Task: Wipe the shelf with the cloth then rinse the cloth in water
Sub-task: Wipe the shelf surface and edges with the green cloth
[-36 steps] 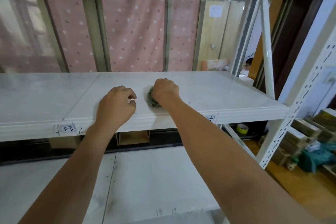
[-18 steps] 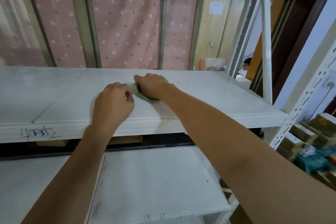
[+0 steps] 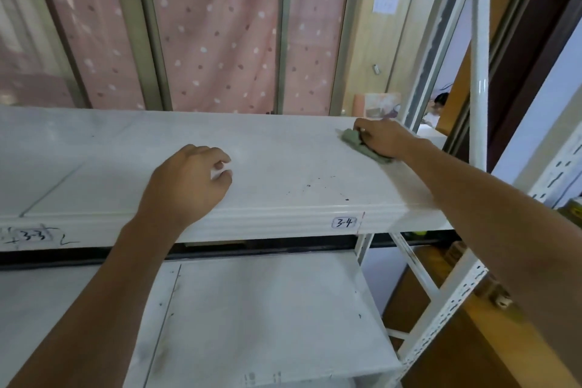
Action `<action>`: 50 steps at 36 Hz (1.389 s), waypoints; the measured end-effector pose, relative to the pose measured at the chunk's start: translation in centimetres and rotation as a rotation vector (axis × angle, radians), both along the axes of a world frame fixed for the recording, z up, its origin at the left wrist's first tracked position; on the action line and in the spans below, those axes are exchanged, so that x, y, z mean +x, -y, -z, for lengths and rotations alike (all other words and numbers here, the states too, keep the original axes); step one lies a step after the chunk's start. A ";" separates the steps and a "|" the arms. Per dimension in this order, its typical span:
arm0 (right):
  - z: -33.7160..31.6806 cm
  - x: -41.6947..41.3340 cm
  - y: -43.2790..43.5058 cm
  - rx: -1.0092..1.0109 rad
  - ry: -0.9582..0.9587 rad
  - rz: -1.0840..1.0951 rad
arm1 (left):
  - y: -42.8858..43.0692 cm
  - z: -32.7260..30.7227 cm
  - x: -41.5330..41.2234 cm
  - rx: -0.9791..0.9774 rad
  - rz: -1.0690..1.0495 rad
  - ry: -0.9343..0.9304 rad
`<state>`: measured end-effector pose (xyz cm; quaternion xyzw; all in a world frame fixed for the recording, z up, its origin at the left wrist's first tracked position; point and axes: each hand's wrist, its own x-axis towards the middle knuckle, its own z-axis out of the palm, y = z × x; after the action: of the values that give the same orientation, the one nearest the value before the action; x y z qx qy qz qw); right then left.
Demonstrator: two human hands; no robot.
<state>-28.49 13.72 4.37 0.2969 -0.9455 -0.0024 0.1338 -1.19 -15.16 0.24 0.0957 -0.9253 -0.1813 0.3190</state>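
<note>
A white metal shelf (image 3: pixel 283 186) runs across the view at chest height, with dark specks near its front edge. A green cloth (image 3: pixel 356 140) lies bunched on the shelf's far right corner. My right hand (image 3: pixel 382 138) holds it down there, fingers curled over the cloth. My left hand (image 3: pixel 189 183) rests on the shelf near the middle front, fingers loosely curled and holding nothing.
A lower white shelf (image 3: pixel 267 318) sits below. White perforated uprights (image 3: pixel 480 72) frame the right end. Pink dotted curtains (image 3: pixel 214 31) hang behind the rack. Labels "3-3" and "3-4" (image 3: pixel 344 223) mark the front edge. Boxes lie on the wooden floor at right.
My right hand has swept the cloth from the middle of the shelf, beside my left hand, out to the far right corner. My left hand has stayed on the shelf.
</note>
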 end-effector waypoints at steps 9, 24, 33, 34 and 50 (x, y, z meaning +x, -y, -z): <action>1.1 11.7 2.7 -0.019 0.000 -0.381 | -1.0 -0.4 0.3 -0.001 0.013 -0.048; 1.4 12.6 -3.5 -0.075 -0.026 0.338 | -1.8 -0.8 0.9 0.043 0.031 -0.013; 1.9 17.0 5.7 -0.086 -0.041 0.220 | 4.6 -0.6 5.2 0.059 -0.110 -0.041; 1.9 17.7 7.3 -0.081 -0.044 0.192 | 5.7 -0.4 5.9 0.065 -0.142 -0.052; 1.5 29.8 32.6 -0.088 0.007 -0.546 | 15.1 0.5 14.4 0.289 -0.291 -0.349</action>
<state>1.36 -18.90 2.83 0.5346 -0.8301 0.0759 0.1388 13.26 -30.29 -0.26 0.2395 -0.7973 -0.2774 0.4795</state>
